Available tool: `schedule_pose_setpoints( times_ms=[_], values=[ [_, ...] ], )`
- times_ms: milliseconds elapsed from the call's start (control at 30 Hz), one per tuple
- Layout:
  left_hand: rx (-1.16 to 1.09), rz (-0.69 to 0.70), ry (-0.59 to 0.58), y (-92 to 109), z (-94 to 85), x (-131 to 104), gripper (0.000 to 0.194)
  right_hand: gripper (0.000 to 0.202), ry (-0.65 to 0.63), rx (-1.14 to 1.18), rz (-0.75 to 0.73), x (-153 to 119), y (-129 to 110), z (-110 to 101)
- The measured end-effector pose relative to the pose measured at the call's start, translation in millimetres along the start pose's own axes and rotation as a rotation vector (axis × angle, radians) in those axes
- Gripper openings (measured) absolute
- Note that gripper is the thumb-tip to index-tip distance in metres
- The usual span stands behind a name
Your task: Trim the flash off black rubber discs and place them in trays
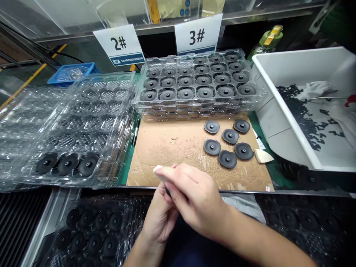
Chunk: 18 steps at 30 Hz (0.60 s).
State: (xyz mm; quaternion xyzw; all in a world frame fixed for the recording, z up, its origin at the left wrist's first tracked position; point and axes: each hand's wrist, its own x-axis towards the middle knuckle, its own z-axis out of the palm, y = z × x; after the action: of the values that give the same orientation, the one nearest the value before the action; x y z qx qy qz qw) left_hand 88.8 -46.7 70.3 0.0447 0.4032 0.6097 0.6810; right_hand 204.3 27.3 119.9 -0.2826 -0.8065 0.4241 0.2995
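My right hand [196,196] is closed, and the tip of a small white piece [157,168] pokes out past its fingertips. Under it, my left hand [161,218] is closed too. A sliver of a black part [167,191] shows between the two hands; its shape is mostly hidden. Both hands are together over the front edge of a cardboard sheet [155,148]. To their right on the cardboard lie several loose black discs [227,158], each with a small central hub. A cream wedge-shaped piece [263,156] rests at the cardboard's right edge.
Stacked clear trays [200,105] with black discs stand behind the cardboard. At left, another clear tray [111,129] has three discs in its front row. A white bin [289,126] holds small black pieces and gloves. More disc-filled trays [91,226] sit below the bench edge.
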Motion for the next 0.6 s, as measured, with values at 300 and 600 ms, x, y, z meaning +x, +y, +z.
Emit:
schedule_pose_setpoints(
  times_ms=[300, 600],
  values=[
    [-0.05, -0.06, -0.097, 1.9, 4.4, -0.8, 0.048, 0.025, 0.008, -0.39, 0.043, -19.0, -0.7, -27.8],
    [0.102, -0.098, -0.171, -1.4, 5.7, -1.0, 0.037, 0.026, -0.084, -0.36, -0.174, -4.4, 7.7, -27.8]
  ],
)
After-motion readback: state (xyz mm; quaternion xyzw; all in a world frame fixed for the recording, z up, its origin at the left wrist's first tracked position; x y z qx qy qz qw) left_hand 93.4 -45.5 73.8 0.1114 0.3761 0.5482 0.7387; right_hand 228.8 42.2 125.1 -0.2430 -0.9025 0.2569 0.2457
